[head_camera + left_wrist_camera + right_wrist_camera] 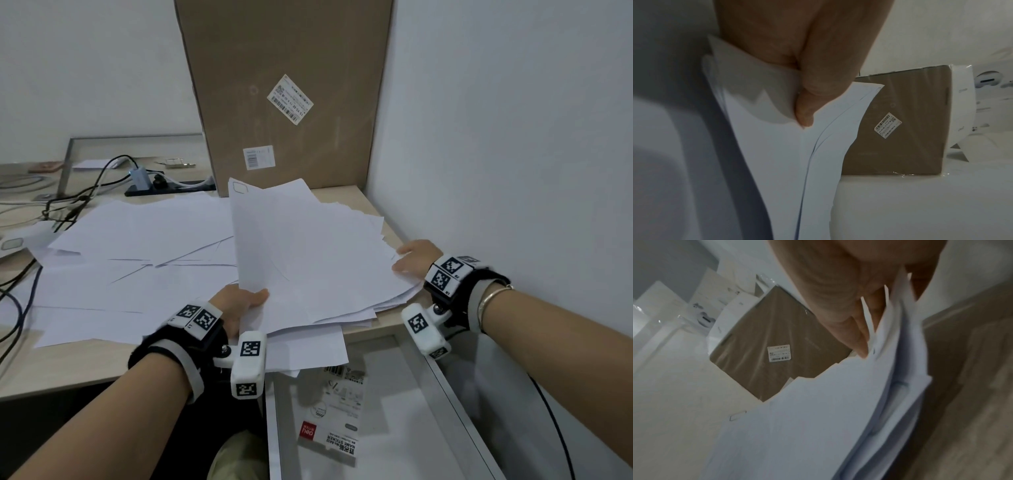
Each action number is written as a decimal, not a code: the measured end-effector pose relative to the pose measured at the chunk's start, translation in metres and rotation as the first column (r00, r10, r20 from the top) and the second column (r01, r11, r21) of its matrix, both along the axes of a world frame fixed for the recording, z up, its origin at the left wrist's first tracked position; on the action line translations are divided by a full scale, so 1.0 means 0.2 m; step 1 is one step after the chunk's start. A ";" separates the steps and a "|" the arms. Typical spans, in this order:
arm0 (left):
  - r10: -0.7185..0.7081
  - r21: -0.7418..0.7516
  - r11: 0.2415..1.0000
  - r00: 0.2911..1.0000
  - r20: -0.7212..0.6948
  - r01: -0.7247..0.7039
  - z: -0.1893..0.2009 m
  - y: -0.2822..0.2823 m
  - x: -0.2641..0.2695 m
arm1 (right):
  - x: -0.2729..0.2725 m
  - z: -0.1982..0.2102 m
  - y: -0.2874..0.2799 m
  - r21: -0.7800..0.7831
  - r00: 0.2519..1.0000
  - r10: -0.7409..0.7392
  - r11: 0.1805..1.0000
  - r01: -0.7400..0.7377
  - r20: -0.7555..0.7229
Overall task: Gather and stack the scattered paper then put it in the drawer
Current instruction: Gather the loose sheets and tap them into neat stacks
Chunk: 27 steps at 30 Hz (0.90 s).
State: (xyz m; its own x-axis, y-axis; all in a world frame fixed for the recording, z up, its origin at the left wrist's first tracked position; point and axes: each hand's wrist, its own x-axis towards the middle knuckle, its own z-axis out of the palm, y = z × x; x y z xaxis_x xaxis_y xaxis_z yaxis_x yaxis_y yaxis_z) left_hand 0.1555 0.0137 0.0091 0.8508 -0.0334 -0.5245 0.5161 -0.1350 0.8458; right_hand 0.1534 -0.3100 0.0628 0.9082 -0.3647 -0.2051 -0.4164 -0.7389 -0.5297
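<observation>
A loose bundle of white paper sheets (308, 253) is held above the desk's right part, its edges uneven. My left hand (245, 301) pinches the bundle's near left corner, thumb on top; in the left wrist view the thumb (805, 116) presses the paper sheets (787, 162). My right hand (412, 257) grips the right edge, and in the right wrist view its fingers (855, 337) clamp several sheets (818, 418). More scattered paper (137, 246) lies flat on the wooden desk (51, 370) to the left. The open drawer (394, 411) is below the bundle.
A tall cardboard box (287, 85) leans against the wall behind the papers. Cables and a power strip (164, 185) lie at the back left. A sticker pack (332, 418) lies in the drawer. A white wall (513, 137) closes the right side.
</observation>
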 end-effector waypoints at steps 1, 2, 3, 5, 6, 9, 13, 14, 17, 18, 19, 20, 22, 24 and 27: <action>-0.006 0.001 1.000 1.000 0.001 0.006 0.01 0.00 -0.01 | 0.00 -0.01 0.01 -0.035 0.997 0.030 0.999 -0.032 -0.066; -0.009 -0.002 1.000 1.000 0.007 0.009 0.00 0.01 -0.01 | 0.01 -0.01 0.02 -0.057 0.991 0.055 0.996 -0.062 -0.126; -0.015 -0.004 1.000 1.000 0.009 0.015 0.01 0.01 -0.01 | 0.01 -0.03 0.03 -0.064 0.984 0.065 0.995 -0.077 -0.167; -0.021 -0.010 1.000 1.000 0.015 0.022 0.01 0.00 -0.02 | 0.02 -0.04 0.03 -0.081 0.977 0.059 0.994 -0.077 -0.205; -0.024 -0.004 1.000 1.000 0.018 0.024 0.02 0.01 -0.03 | 0.02 -0.04 0.02 -0.100 0.974 0.058 0.992 -0.081 -0.220; -0.039 0.001 0.999 0.999 0.019 0.039 0.02 0.01 -0.05 | 0.01 -0.05 0.01 -0.120 0.969 0.035 0.990 -0.067 -0.245; -0.048 -0.008 0.999 0.998 0.043 0.048 0.04 0.01 -0.07 | 0.02 -0.07 -0.01 -0.056 0.970 0.068 0.995 -0.084 -0.233; -0.049 -0.004 0.999 0.997 0.051 0.050 0.05 0.01 -0.08 | 0.03 -0.08 -0.01 -0.037 0.970 0.071 0.996 -0.081 -0.231; -0.066 0.018 0.998 0.995 0.077 0.065 0.05 0.01 -0.08 | 0.00 -0.06 0.02 0.027 0.967 0.061 0.998 -0.056 -0.248; -0.068 0.030 0.997 0.995 0.078 0.066 0.05 0.02 -0.09 | -0.01 -0.06 0.04 0.049 0.963 0.059 0.998 -0.048 -0.263; -0.073 0.024 0.997 0.994 0.083 0.071 0.05 0.02 -0.09 | -0.01 -0.06 0.05 0.067 0.963 0.066 0.996 -0.050 -0.262; -0.072 0.024 0.997 0.993 0.096 0.070 0.04 0.03 -0.09 | -0.01 -0.07 0.06 0.078 0.963 0.081 0.995 -0.063 -0.257; -0.092 0.035 0.995 0.991 0.098 0.089 0.02 0.03 -0.08 | -0.01 -0.09 0.08 0.099 0.964 0.116 0.991 -0.094 -0.237; -0.101 0.029 0.995 0.988 0.120 0.099 0.02 0.02 -0.08 | -0.01 -0.10 0.09 0.125 0.970 0.143 0.985 -0.120 -0.196; -0.078 0.090 0.994 0.987 0.140 0.065 -0.01 0.03 -0.03 | -0.02 -0.11 0.11 0.106 0.973 0.175 0.981 -0.160 -0.150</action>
State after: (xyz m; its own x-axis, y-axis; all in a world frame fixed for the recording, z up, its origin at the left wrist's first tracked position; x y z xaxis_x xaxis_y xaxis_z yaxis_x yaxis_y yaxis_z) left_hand 0.1488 0.0206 0.0075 0.9143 -0.0575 -0.4009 0.3769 -0.2413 0.8943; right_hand 0.1503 -0.2879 0.0398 0.9081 -0.1828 -0.3768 -0.3749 -0.7558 -0.5368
